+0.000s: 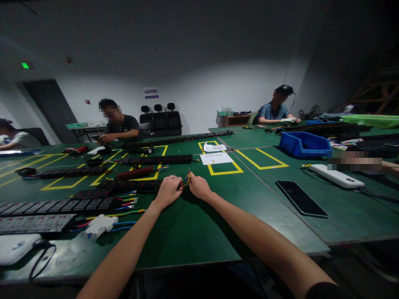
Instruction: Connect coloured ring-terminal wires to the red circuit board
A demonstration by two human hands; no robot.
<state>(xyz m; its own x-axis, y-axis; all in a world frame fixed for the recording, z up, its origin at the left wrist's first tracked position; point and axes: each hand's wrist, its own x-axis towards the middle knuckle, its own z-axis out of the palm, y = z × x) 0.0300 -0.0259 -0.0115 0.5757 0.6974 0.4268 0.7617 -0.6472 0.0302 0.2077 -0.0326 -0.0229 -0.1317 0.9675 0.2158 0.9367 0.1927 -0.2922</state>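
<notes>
Left hand point(170, 190) curls over the end of a black socket strip point(137, 186) set in from the near edge of the worktop point(199, 241), apparently steadying it, while remotely I see the right hand point(200, 187) pinching its coloured wires point(186, 179), seemingly to bunch them.

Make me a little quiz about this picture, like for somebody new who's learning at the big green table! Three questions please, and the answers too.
1. Pick one: what are the fingers of the right hand pinching?
a) a sheet of paper
b) coloured wires
c) a screwdriver

2. True or false: the phone lies nearer to the front edge of the green table than the blue bin does.

3. Fill in the missing word: the lines that mark out boxes on the table are ____.

Key: 1. b; 2. true; 3. yellow.
</notes>
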